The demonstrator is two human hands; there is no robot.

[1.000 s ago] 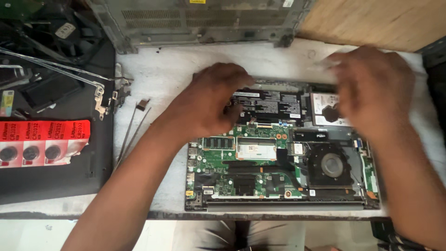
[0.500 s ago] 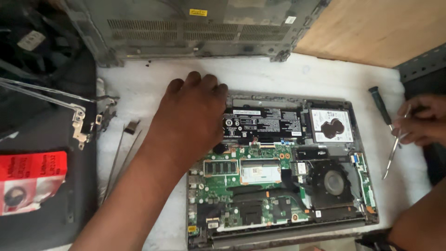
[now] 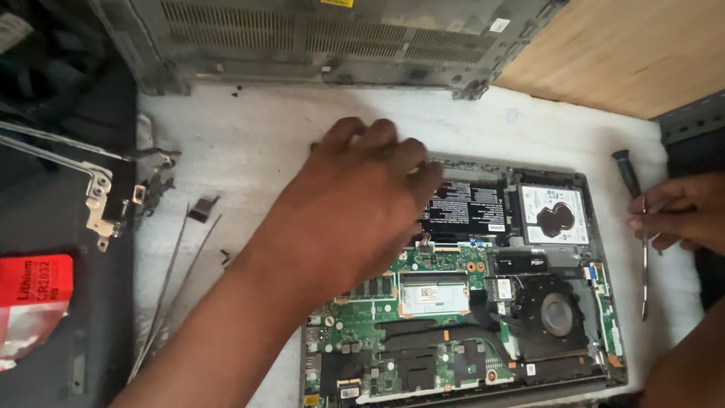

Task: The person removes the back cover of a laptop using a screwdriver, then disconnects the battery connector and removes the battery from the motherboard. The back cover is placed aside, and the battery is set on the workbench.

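Note:
An opened laptop base [image 3: 596,227] lies on the white padded mat [image 3: 249,143], showing its green circuit board [image 3: 423,332], black battery [image 3: 468,208], silver hard drive [image 3: 555,214] and round fan [image 3: 557,313]. My left hand [image 3: 355,204] rests palm down on the laptop's upper left corner, fingers spread over the battery's left end. My right hand [image 3: 680,215] is at the right edge, off the laptop, fingers closed around a thin metal tool [image 3: 644,279] that points down. A black-handled screwdriver [image 3: 627,172] lies just left of that hand.
A grey laptop cover [image 3: 325,45] stands along the back. Metal hinge brackets [image 3: 102,200], thin strips [image 3: 170,279] and small loose parts [image 3: 202,208] lie at the left. A red battery pack card [image 3: 34,291] sits on a dark surface far left. Bare wood [image 3: 627,53] shows back right.
The view has drawn closer. My left hand stays on the laptop's upper left. My right hand left the hard drive area, moved to the right edge and now holds the thin tool.

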